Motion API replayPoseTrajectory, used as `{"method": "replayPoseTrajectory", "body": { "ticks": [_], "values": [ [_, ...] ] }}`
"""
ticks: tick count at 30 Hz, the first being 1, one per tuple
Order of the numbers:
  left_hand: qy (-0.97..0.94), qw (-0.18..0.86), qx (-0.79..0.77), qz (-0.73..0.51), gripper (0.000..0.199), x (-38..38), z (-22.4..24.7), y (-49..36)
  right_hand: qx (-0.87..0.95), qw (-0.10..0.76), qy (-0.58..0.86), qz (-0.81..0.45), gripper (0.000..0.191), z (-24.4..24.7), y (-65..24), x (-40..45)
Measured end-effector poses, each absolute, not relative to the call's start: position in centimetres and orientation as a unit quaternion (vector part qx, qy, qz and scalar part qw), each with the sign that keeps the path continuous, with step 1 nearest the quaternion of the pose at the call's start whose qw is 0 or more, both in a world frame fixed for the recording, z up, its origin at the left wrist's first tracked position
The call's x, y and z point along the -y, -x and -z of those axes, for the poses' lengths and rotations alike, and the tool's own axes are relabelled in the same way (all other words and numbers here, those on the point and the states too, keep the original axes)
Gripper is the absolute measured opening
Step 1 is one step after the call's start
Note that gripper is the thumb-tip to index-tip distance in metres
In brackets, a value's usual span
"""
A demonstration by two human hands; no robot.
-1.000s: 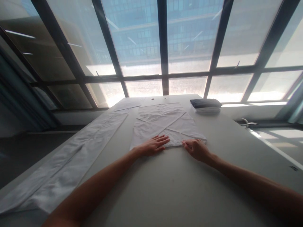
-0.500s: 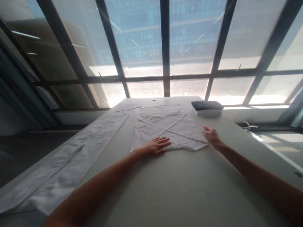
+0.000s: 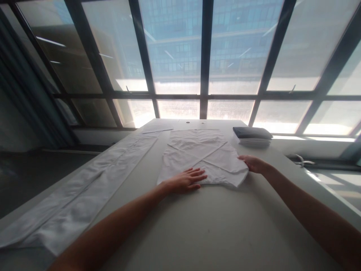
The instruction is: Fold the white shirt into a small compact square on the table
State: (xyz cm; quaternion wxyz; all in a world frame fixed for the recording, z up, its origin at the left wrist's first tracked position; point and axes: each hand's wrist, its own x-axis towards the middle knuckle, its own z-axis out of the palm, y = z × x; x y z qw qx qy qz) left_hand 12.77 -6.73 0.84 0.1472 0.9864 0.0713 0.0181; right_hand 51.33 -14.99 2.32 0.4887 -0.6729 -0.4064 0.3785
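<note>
One white garment (image 3: 194, 152) is spread on the single bench (image 3: 197, 229), its near edge pressed by the left hand (image 3: 189, 180), palm down, grip wide and nothing pinched. Its right edge is held in the narrow grip of the right hand (image 3: 252, 164). The step in hand is judged to be the straightening of that edge; a light outward pull, with the near edge pinned, seems called for. One long white cloth (image 3: 93, 180) is laid to the left; one dark folded cloth (image 3: 252, 132) is stacked on white layers (image 3: 255, 142), which cannot be counted.
</note>
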Motion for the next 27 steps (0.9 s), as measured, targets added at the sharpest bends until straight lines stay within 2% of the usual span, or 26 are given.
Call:
{"method": "replayPoseTrajectory", "body": {
  "ticks": [3, 7, 15, 21, 27],
  "values": [
    [-0.986, 0.150, -0.071, -0.020, 0.061, 6.7, -0.9, -12.7, 0.375, 0.471, 0.660, -0.449, 0.012, -2.9, -50.5, 14.7],
    [-0.986, 0.149, -0.068, -0.029, 0.061, 6.5, -0.5, -12.8, 0.385, 0.488, 0.636, -0.456, 0.015, -4.1, -49.0, 14.2],
    [-0.987, 0.146, -0.058, -0.032, 0.061, 6.6, -0.5, -12.7, 0.422, 0.490, 0.646, -0.405, 0.028, -5.5, -44.5, 11.4],
    [-0.988, 0.143, -0.050, -0.039, 0.062, 6.3, -0.2, -12.7, 0.486, 0.472, 0.648, -0.348, 0.046, -5.2, -41.1, 10.4],
    [-0.988, 0.140, -0.044, -0.040, 0.062, 6.4, -0.3, -12.7, 0.588, 0.398, 0.655, -0.258, 0.059, -2.5, -38.8, 9.2]
  ]
}}
